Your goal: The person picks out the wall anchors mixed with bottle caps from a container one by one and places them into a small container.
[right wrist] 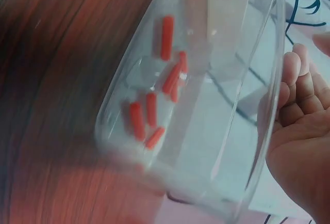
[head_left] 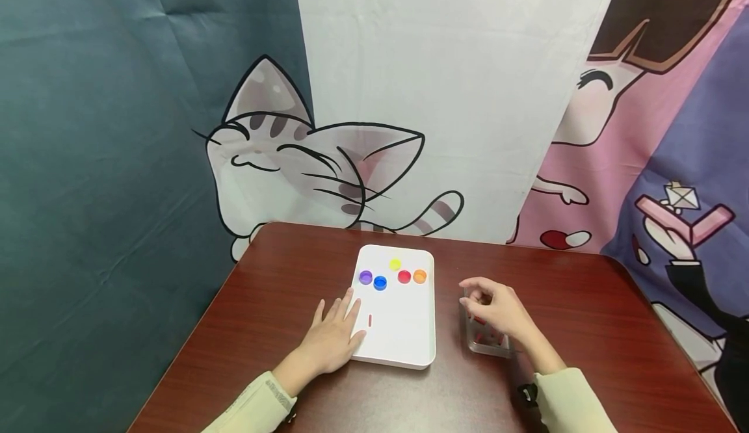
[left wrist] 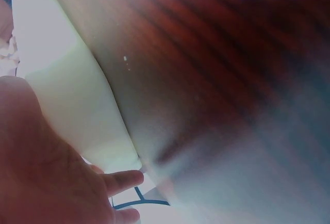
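Observation:
My left hand lies with spread fingers across the left edge of a white tray. On the tray are small round cups in purple, blue, yellow, red and orange. A single short red stick lies near the left fingertips. Above a clear plastic box hovers my right hand, its index finger and thumb bent toward each other with a gap between the tips. Several red sticks lie scattered in the box.
A dark reddish-brown wooden table carries the tray and the box, with the box to the tray's right. Behind the table hangs a cloth backdrop with a printed cartoon cat.

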Demonstrator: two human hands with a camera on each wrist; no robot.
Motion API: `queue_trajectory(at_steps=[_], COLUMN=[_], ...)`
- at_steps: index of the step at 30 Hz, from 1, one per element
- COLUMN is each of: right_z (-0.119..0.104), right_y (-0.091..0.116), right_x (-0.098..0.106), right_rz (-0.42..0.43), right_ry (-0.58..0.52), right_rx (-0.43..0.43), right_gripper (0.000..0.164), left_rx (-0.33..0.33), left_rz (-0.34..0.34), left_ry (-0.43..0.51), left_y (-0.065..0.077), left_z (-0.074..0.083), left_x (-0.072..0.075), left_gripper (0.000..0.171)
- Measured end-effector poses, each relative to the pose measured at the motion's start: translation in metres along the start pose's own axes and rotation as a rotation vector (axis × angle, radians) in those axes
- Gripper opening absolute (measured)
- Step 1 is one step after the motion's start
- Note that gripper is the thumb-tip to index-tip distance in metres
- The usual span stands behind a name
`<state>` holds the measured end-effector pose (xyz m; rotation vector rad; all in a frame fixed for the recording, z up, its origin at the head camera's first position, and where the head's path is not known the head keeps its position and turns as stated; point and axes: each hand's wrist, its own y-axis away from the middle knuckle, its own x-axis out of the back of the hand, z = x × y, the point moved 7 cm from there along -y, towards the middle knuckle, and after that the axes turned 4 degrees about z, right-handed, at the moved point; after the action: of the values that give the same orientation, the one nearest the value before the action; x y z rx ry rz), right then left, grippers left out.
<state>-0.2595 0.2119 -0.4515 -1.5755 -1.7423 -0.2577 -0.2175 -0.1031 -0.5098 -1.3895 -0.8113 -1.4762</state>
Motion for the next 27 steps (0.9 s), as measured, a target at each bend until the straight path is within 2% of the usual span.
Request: queue_trajectory(at_steps=[16, 27], right_z=[-0.029, -0.038], right_y=[-0.014, -0.018], right_x=[-0.04, -0.061], right_rz=[-0.056, -0.079], right_ry=[-0.031, -0.054], right_rx=[0.044, 0.059], right_gripper=[0.027, 0.027], left_rx=[0.003, 0.009], left_rz=[0.004, -0.008], left_ry=[0.005, 0.007], left_y=[0.0, 0.0], left_z=[-0.001, -0.001], left_x=[-0.001, -0.002], left_gripper=[0.065, 0.065])
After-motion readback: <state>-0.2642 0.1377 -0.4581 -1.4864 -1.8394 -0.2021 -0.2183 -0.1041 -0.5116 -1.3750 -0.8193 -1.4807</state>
